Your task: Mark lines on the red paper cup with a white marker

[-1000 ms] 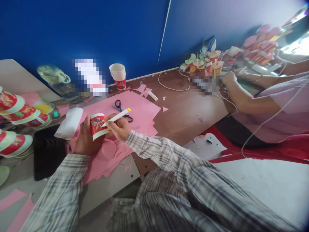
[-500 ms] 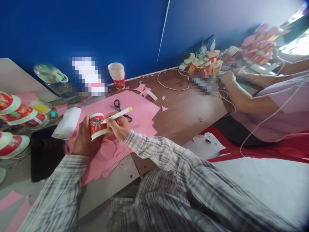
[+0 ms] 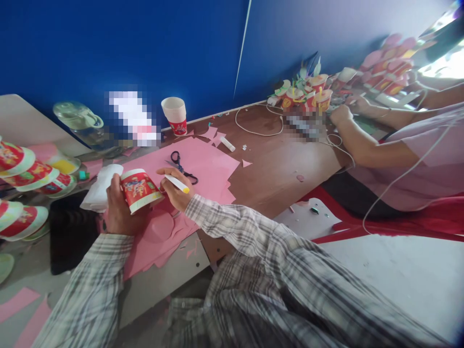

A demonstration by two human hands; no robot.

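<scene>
My left hand [image 3: 121,210] grips a red and white paper cup [image 3: 139,189], which lies tilted in its fingers above pink paper. Just right of the cup, my right hand [image 3: 176,191] holds a white marker with a yellow end [image 3: 176,183]. The marker's other end points toward the cup's right side; whether it touches is hard to tell. Dark-handled scissors [image 3: 183,168] lie on the pink paper [image 3: 210,162] behind my right hand. A folded white tissue [image 3: 102,188] is beside my left hand.
Stacked paper cups [image 3: 174,116] stand by the blue wall. More cups [image 3: 32,174] are at the left, near a black tablet [image 3: 72,234] and a clear jug [image 3: 78,118]. A glue stick [image 3: 227,143] lies behind. At right, a person's hands [image 3: 342,115] work near decorated cups [image 3: 322,100].
My left hand has turned the cup and shifted it slightly left. The marker has swung down in my right hand, its yellow end now lower and closer to my wrist.
</scene>
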